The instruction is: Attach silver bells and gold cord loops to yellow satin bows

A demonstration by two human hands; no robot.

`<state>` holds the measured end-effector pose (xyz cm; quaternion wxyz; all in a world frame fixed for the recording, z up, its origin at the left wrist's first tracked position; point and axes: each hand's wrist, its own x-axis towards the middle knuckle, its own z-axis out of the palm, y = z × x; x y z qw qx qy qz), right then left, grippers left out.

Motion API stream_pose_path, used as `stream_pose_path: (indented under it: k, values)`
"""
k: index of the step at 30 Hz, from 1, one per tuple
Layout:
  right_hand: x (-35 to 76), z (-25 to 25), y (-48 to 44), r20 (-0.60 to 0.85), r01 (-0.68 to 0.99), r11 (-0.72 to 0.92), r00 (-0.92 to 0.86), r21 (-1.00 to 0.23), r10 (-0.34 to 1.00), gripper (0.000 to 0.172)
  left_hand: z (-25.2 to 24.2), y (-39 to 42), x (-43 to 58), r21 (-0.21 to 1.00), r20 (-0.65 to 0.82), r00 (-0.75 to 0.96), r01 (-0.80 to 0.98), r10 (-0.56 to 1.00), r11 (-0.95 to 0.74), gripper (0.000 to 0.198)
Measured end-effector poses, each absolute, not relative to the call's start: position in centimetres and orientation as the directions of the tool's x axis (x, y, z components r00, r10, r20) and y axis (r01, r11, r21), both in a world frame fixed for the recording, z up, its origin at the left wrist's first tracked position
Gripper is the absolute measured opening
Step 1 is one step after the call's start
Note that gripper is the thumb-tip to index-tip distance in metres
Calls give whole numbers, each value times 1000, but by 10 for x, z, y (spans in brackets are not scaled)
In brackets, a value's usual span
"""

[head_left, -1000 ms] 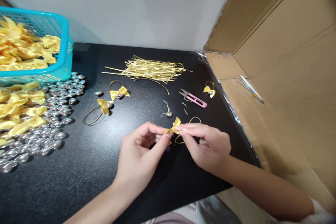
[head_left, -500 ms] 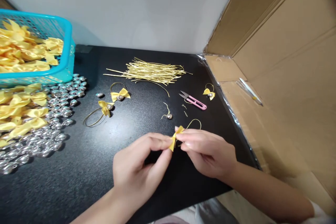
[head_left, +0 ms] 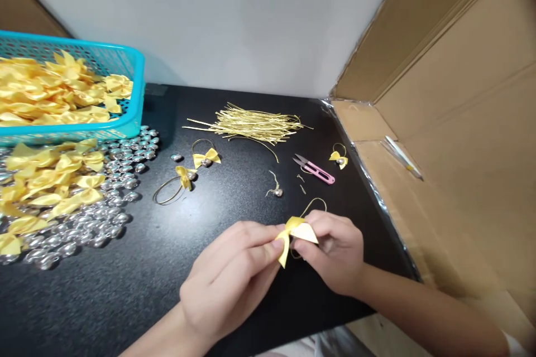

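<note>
A yellow ribbon bow [head_left: 296, 228] is held between my two hands above the black table, its tails toward me. My left hand [head_left: 234, 273] pinches its left side between thumb and fingers. With thumb and fingers closed, my right hand [head_left: 335, 248] grips the bow's right side. A thin gold cord [head_left: 317, 199] loops out behind the bow, partly hidden by my right fingers. Just beyond lies a silver bell [head_left: 278, 193] with a frayed bit of cord. Pink thread snips [head_left: 316, 170] rest farther off to the right.
At the left stands a turquoise basket [head_left: 138, 95] of yellow bows, with more bows [head_left: 58, 178] and silver bells [head_left: 96, 228] in front. Gold cords [head_left: 255, 124] lie in a bundle at the back. Finished-looking bow loops [head_left: 206, 157] lie nearby. Cardboard [head_left: 452, 95] walls the right side.
The bow has been turned so its broad face and tails now show. My left fingers have closed farther round it, and my right hand has shifted its grip. The whole view has tilted slightly.
</note>
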<state>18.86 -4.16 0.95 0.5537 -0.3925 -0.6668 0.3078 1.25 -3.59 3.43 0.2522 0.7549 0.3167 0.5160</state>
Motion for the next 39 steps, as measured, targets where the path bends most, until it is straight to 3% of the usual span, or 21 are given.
stream_pose_path:
  k: [3,6,13,22,25,32,39]
  values:
    - [187,7,-41,301,-10,302,-128,-953,945,20,31,-35,13,750,589,241,193,772,-632,38]
    - [187,5,-40,181,-157,154,-171,-975,969,27,25,-36,15,779,562,206,195,801,-596,40]
    - [186,-8,-40,48,-343,-27,-208,-939,977,41,15,-38,20,869,467,146,104,872,-483,29]
    - [184,-10,-41,-147,-497,-291,-308,-818,940,41,10,-40,25,925,379,99,-21,920,-379,24]
    - [183,-10,-45,-155,-448,-278,-292,-850,944,38,7,-42,23,895,440,98,29,893,-444,25]
    - [184,-7,-54,-10,-200,-68,-278,-977,961,26,4,-41,21,856,497,110,102,861,-507,24]
    - [182,-9,-50,-2,-290,-96,-306,-952,952,25,7,-42,27,880,465,116,43,878,-472,24]
